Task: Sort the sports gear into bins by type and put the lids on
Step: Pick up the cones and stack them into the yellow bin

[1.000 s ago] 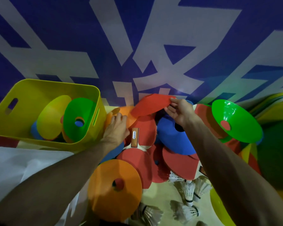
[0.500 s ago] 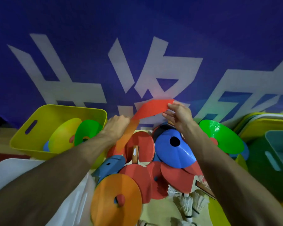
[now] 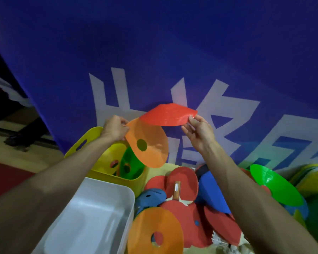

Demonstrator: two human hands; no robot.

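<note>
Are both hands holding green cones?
No, the left hand pinches an orange cone and the right hand pinches a red cone.

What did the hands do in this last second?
The left hand took hold of an orange cone and lifted it near the yellow bin. The right hand kept its grip on the red cone, raising it. The paddles stayed put.

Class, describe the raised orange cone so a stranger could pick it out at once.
Start at the yellow plastic bin by the blue banner. Above it the left hand pinches a flat orange plastic disc cone by its rim. Unlike the other orange disc cone lying in the pile, it hangs in the air.
</note>
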